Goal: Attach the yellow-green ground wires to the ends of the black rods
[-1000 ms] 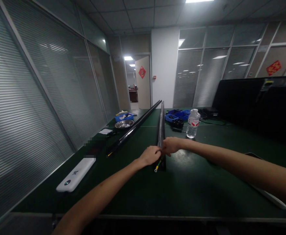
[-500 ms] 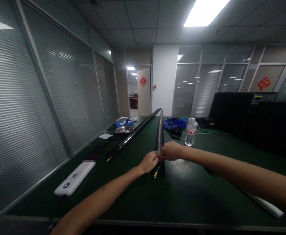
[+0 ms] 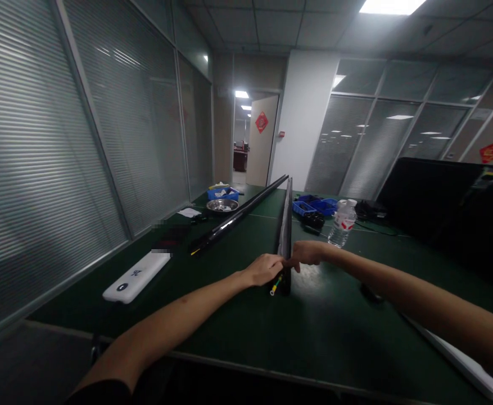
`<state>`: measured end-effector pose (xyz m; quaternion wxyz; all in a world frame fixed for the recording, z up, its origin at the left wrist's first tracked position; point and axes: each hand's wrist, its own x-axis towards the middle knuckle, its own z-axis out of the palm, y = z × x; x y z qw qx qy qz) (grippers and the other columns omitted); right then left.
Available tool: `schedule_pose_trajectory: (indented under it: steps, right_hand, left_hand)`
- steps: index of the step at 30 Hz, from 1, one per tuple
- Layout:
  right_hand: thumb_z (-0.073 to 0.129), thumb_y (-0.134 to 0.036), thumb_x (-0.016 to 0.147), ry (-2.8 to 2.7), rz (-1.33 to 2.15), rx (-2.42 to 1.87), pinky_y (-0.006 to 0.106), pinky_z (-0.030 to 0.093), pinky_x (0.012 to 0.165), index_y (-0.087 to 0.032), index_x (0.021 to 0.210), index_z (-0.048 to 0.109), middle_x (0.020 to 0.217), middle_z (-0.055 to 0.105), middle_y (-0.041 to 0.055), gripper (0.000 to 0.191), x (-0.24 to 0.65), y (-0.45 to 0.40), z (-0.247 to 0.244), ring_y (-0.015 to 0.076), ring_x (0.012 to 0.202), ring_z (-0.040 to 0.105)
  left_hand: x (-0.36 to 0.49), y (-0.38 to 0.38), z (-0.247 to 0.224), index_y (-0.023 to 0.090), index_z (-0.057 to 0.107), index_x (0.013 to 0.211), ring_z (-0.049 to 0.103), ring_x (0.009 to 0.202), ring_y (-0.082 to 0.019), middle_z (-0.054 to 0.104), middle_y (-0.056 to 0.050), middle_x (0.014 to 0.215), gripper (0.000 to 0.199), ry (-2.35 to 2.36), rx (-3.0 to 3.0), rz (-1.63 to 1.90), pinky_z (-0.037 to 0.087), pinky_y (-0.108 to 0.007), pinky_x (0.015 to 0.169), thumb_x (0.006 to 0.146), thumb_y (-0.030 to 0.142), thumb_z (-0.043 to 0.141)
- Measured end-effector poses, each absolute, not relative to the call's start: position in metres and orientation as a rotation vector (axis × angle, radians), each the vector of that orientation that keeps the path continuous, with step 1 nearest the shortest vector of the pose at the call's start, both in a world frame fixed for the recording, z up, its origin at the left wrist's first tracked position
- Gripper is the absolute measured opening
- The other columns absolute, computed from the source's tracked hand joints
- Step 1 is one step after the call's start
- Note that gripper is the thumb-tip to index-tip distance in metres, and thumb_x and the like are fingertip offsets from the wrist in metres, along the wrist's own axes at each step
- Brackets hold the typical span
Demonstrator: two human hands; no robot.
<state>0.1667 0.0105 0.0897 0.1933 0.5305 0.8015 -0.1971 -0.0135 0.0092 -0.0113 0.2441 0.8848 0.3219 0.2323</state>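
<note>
A long, narrow black rail [image 3: 287,222] with a grey film-like strip along its top runs away from me over the green table. My left hand [image 3: 266,269] is closed on the rail near its close end. My right hand [image 3: 308,253] is at the rail's right side, fingers curled in and fingertips meeting the left ones. Whatever the right fingers pinch there is hidden. Below the left hand, a yellow-green wire [image 3: 276,284] with a ring terminal sticks out of the rail's end. To the left lies a second black rail [image 3: 233,220], with a yellow tip.
A white oblong case [image 3: 139,277] lies at the left, another white bar [image 3: 461,357] at the right. Farther back are a metal bowl [image 3: 222,206], a blue basket [image 3: 229,194], blue trays [image 3: 324,206], water bottles [image 3: 342,225] and dark monitors [image 3: 432,208].
The view has tilted and shifted, so the scene sits differently in the picture. Both hands stay at the rail's near end; a right finger now points farther down beside it.
</note>
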Motion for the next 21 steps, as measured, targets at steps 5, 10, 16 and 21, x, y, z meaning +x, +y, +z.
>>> schedule_pose_trajectory:
  steps: [5, 10, 16, 21]
  right_hand:
    - [0.05, -0.042, 0.094, 2.574, 0.202, 1.263, 0.028, 0.049, 0.065, -0.017, 0.088, 0.077, 0.083, 0.074, 0.0111, 0.037, 0.171, -0.006, 0.085, 0.0248, 0.079, 0.072]
    - [0.046, -0.033, 0.098, 2.589, 0.441, 0.99, 0.033, 0.052, 0.072, -0.017, 0.097, 0.074, 0.09, 0.074, 0.0145, 0.032, 0.163, -0.021, 0.086, 0.0294, 0.086, 0.073]
    - [0.053, -0.033, 0.092, 2.496, 0.196, 1.333, 0.029, 0.051, 0.068, -0.014, 0.09, 0.076, 0.094, 0.074, 0.0159, 0.03, 0.152, -0.009, 0.087, 0.0289, 0.088, 0.072]
    - [0.055, -0.041, 0.09, 2.32, -0.617, 1.446, 0.019, 0.039, 0.047, -0.012, 0.071, 0.074, 0.058, 0.062, 0.0031, 0.039, 0.166, 0.018, 0.083, 0.0108, 0.048, 0.055]
  left_hand:
    - [-0.013, 0.011, -0.014, 0.015, 0.066, 0.109, 0.064, 0.095, -0.015, 0.071, -0.003, 0.103, 0.037, 0.819, 2.299, 0.715, 0.045, -0.021, 0.084, 0.096, 0.022, 0.032]
    - [-0.013, 0.006, -0.01, 0.015, 0.067, 0.101, 0.065, 0.09, -0.016, 0.071, -0.003, 0.099, 0.035, 0.879, 2.331, 0.72, 0.045, -0.022, 0.083, 0.096, 0.022, 0.033]
    - [-0.012, 0.004, -0.01, 0.016, 0.066, 0.104, 0.065, 0.087, -0.018, 0.071, -0.005, 0.097, 0.034, 0.888, 2.392, 0.648, 0.044, -0.023, 0.079, 0.098, 0.026, 0.035]
    - [-0.01, 0.007, -0.016, 0.018, 0.065, 0.109, 0.065, 0.088, -0.017, 0.07, -0.004, 0.1, 0.035, 0.851, 2.381, 0.711, 0.045, -0.023, 0.079, 0.099, 0.026, 0.033]
